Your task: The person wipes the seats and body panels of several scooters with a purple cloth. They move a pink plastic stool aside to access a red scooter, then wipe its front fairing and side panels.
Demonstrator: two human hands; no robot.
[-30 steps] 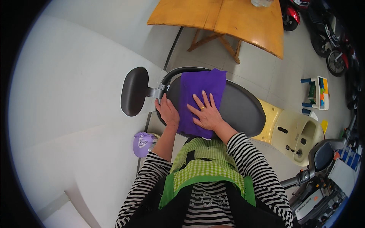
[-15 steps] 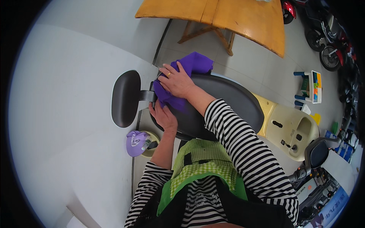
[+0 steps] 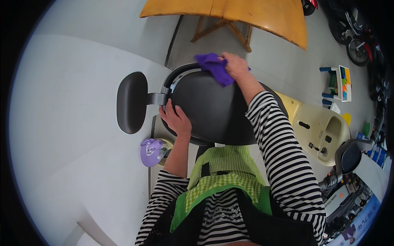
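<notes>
A scooter's long black seat (image 3: 217, 108) lies in front of me. Bunched in my right hand (image 3: 237, 65) is a purple cloth (image 3: 217, 67), which hangs over the seat's far edge beside the curved black rail (image 3: 180, 71). My left hand (image 3: 177, 119) rests on the seat's near left corner, its fingers stretched toward the bracket (image 3: 158, 99) of the dark padded backrest (image 3: 132, 102). Its thumb lies on the seat, and the fingertips touch where bracket and rail meet.
A wooden folding table (image 3: 230, 18) stands beyond the scooter. At right are the scooter's cream front panel (image 3: 320, 129), a small white stool (image 3: 345, 84) and several parked motorbikes (image 3: 357, 49). A purple cap (image 3: 152, 152) lies on a pale bucket (image 3: 167, 144) by the white wall (image 3: 90, 123).
My right hand has swept the purple cloth rightward and away from the bracket to the seat's far edge, uncovering the rail. My left hand stays near the bracket.
</notes>
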